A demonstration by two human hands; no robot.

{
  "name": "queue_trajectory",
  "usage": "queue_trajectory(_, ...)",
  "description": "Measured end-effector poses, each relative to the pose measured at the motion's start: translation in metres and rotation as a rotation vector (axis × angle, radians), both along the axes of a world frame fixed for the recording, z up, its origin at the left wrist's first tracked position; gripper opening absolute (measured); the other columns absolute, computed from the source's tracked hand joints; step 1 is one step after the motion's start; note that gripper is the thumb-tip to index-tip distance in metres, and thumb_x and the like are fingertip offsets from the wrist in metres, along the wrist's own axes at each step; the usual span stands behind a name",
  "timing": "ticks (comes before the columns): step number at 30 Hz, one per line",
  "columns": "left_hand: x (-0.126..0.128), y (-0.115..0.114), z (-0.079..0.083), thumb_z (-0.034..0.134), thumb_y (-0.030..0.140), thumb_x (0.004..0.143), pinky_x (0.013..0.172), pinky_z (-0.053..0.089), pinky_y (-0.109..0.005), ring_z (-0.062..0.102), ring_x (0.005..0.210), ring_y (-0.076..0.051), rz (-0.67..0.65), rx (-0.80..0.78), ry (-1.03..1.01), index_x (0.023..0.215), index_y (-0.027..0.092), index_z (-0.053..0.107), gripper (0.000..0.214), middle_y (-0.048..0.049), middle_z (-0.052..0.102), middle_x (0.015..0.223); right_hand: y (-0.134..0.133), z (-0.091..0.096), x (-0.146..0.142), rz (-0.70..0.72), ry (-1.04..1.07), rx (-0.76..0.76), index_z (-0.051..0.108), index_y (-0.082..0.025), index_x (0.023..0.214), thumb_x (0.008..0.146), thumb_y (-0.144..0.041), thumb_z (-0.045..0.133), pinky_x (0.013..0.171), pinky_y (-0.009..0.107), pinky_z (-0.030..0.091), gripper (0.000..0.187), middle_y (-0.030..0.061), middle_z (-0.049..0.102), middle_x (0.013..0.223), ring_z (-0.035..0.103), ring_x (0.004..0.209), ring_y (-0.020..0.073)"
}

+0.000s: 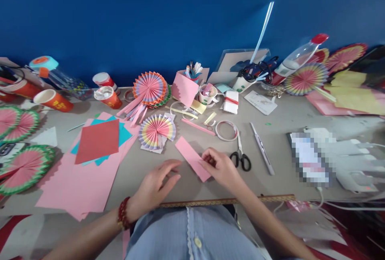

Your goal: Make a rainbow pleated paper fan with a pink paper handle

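A folded pink paper strip (189,154) lies slantwise on the table before me. My right hand (221,168) is closed on its right edge, thumb and fingers pinching the paper. Just left of the strip, my left hand (156,186) rests with thumb and fingers apart, holding nothing. Beyond it sits a pleated paper fan (156,130) in pink, yellow and purple. Black-handled scissors (240,156) lie right of my right hand, their blades close to a roll of tape (226,130). A grey-white pen-shaped cutter (262,149) is farther right.
Stacked pink sheets (81,184) with a red square (98,142) on top cover the left side. Paper cups (54,100), more fans (149,87) and a clear bottle (300,57) line the back. A phone (309,158) and white cables occupy the right.
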State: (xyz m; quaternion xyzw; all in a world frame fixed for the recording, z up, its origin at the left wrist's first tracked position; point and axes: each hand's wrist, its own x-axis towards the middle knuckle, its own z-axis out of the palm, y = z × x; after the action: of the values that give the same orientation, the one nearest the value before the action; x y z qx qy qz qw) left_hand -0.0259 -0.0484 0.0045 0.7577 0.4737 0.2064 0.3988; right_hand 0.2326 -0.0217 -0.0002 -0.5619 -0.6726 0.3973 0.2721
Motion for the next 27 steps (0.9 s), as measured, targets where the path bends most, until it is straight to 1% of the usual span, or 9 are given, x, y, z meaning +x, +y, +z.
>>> queue_trajectory(2, 0.017, 0.011, 0.003, 0.05, 0.041, 0.101, 0.071, 0.06, -0.03, 0.069, 0.106, -0.023, 0.032, -0.187, -0.14, 0.145, 0.026, 0.041, 0.047, -0.0109, 0.066, 0.128, -0.004, 0.001, -0.008, -0.065, 0.174, -0.045, 0.052, -0.023, 0.081, 0.09, -0.03, 0.06, 0.055, 0.024, 0.041, 0.014, -0.004, 0.059, 0.067, 0.057, 0.06, 0.0136)
queue_trajectory(5, 0.038, 0.031, 0.004, 0.057, 0.045, 0.096, 0.081, 0.059, -0.033, 0.065, 0.113, -0.024, 0.076, -0.198, -0.315, 0.147, 0.024, 0.037, 0.058, -0.0138, 0.055, 0.141, -0.01, 0.004, -0.021, -0.039, 0.236, -0.05, 0.054, -0.023, 0.089, 0.09, -0.033, 0.061, 0.057, 0.024, 0.044, 0.013, -0.0038, 0.062, 0.071, 0.059, 0.061, 0.0136)
queue_trajectory(7, 0.045, 0.043, 0.003, 0.058, 0.045, 0.095, 0.081, 0.058, -0.033, 0.066, 0.105, -0.023, 0.085, -0.185, -0.332, 0.142, 0.023, 0.044, 0.054, -0.0123, 0.059, 0.135, -0.013, 0.004, -0.027, 0.065, 0.177, -0.006, 0.057, -0.023, 0.101, 0.088, -0.033, 0.067, 0.063, 0.026, 0.048, 0.02, -0.0018, 0.067, 0.081, 0.062, 0.068, 0.0154)
queue_trajectory(9, 0.046, 0.051, 0.004, 0.054, 0.044, 0.098, 0.078, 0.055, -0.031, 0.067, 0.095, -0.021, 0.046, -0.14, -0.277, 0.128, 0.02, 0.055, 0.038, -0.0086, 0.068, 0.117, -0.014, 0.004, -0.029, 0.144, 0.103, 0.07, 0.057, -0.024, 0.111, 0.085, -0.033, 0.072, 0.068, 0.028, 0.05, 0.031, 0.0011, 0.07, 0.093, 0.065, 0.074, 0.0171)
queue_trajectory(12, 0.038, 0.058, 0.007, 0.04, 0.038, 0.104, 0.078, 0.052, -0.031, 0.067, 0.086, -0.019, -0.067, -0.043, -0.141, 0.107, 0.019, 0.064, 0.031, -0.0047, 0.071, 0.096, -0.013, 0.001, -0.021, 0.12, -0.02, 0.238, 0.058, -0.023, 0.109, 0.09, -0.028, 0.066, 0.069, 0.03, 0.053, 0.021, 0.0041, 0.07, 0.1, 0.065, 0.072, 0.0165)
queue_trajectory(14, 0.031, 0.06, 0.01, 0.037, 0.034, 0.105, 0.079, 0.051, -0.032, 0.067, 0.088, -0.02, -0.125, 0.055, 0.002, 0.107, 0.019, 0.063, 0.031, -0.0055, 0.071, 0.096, -0.01, 0.0, -0.013, 0.047, -0.127, 0.423, 0.058, -0.022, 0.109, 0.094, -0.026, 0.06, 0.071, 0.033, 0.055, 0.015, 0.0077, 0.069, 0.104, 0.067, 0.078, 0.0189)
queue_trajectory(18, 0.024, 0.064, 0.016, 0.041, 0.037, 0.104, 0.088, 0.051, -0.04, 0.065, 0.103, -0.027, -0.202, 0.338, 0.301, 0.119, 0.018, 0.06, 0.031, -0.0113, 0.069, 0.111, -0.001, 0.002, 0.0, 0.03, -0.259, 0.717, 0.052, -0.02, 0.129, 0.095, -0.026, 0.059, 0.082, 0.038, 0.058, 0.035, 0.0157, 0.063, 0.124, 0.065, 0.11, 0.0268)
queue_trajectory(21, 0.026, 0.065, 0.016, 0.041, 0.036, 0.104, 0.093, 0.05, -0.042, 0.063, 0.109, -0.027, -0.245, 0.441, 0.357, 0.123, 0.016, 0.059, 0.033, -0.012, 0.068, 0.117, 0.003, 0.002, 0.004, 0.149, -0.337, 0.759, 0.053, -0.022, 0.135, 0.098, -0.02, 0.052, 0.088, 0.036, 0.057, 0.036, 0.0139, 0.065, 0.127, 0.065, 0.113, 0.0243)
queue_trajectory(27, 0.024, 0.057, 0.003, 0.043, 0.034, 0.105, 0.098, 0.048, -0.046, 0.058, 0.119, -0.027, -0.347, 0.568, 0.403, 0.128, 0.017, 0.059, 0.033, -0.0128, 0.065, 0.128, -0.001, -0.01, 0.008, 0.337, -0.443, 0.741, 0.069, -0.022, 0.111, 0.099, -0.011, 0.044, 0.08, 0.031, 0.054, 0.03, 0.0064, 0.075, 0.105, 0.069, 0.09, 0.0189)
